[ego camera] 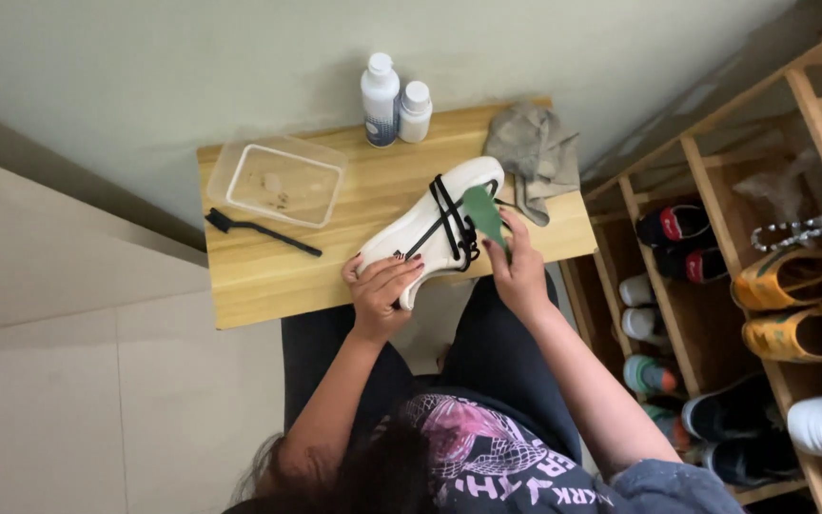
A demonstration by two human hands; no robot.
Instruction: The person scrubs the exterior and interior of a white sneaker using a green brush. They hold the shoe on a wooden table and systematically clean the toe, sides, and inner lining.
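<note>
Overhead view. A low rectangular pale wooden table [268, 276] fills the centre; at 3 o'clock stands an open wooden shoe rack [706, 181] holding several pairs of shoes, too overlapped to count exactly. On the table, one white slip-on shoe with black elastic straps [430, 224] lies sole-down on a slant, toe toward 7 o'clock, near the front edge. One clear rectangular plastic tub [280, 181] sits at 10 o'clock of the shoe; one crumpled grey cloth [535, 157] lies at 1 o'clock. Two white cylindrical bottles stand side by side at 12 o'clock against the wall: the taller bottle with a dark blue label [380, 100] and the shorter plain bottle [415, 111]. One slim black-handled brush [259, 229] lies at 9 o'clock. The left hand [382, 290] has its fingers curled closed around the shoe's toe. The right hand [520, 271] pinches one small green cloth [483, 214] between fingertips, pressed against the straps.
</note>
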